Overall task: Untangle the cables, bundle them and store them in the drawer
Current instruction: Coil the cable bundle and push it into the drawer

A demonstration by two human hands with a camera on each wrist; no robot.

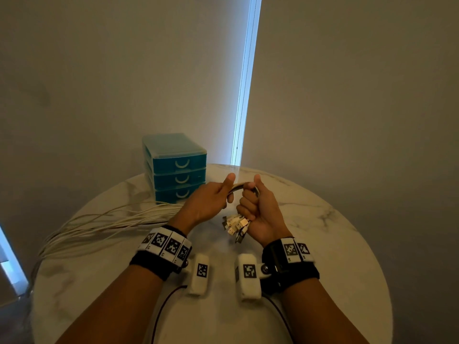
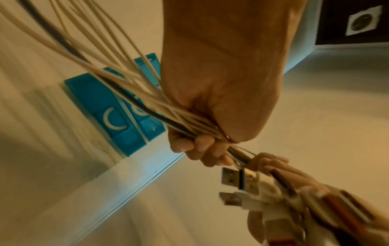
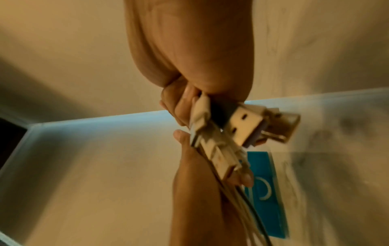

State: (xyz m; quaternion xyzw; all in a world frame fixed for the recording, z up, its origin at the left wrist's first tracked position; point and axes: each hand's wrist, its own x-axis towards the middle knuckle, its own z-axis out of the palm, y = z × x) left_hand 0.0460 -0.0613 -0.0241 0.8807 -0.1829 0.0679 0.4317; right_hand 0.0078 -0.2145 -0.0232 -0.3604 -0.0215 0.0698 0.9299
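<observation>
Several white cables and one dark cable [image 1: 111, 223] run as a bundle from the table's left edge up into both hands. My left hand [image 1: 211, 197] grips the bundle, fingers curled round it and thumb up; the left wrist view shows the cables [image 2: 147, 103] passing through that fist [image 2: 210, 146]. My right hand [image 1: 255, 207] is fisted round the same bundle just right of the left, thumb raised. The USB plug ends [image 1: 234, 224] hang out below the right fist, seen close in the right wrist view [image 3: 242, 129]. A blue three-drawer unit [image 1: 177, 170] stands behind the left hand, all drawers closed.
The round marble table [image 1: 323, 232] carries everything. A wall and a bright window strip [image 1: 244, 83] lie beyond it. The cable tails spill over the table's left rim [image 1: 42, 252].
</observation>
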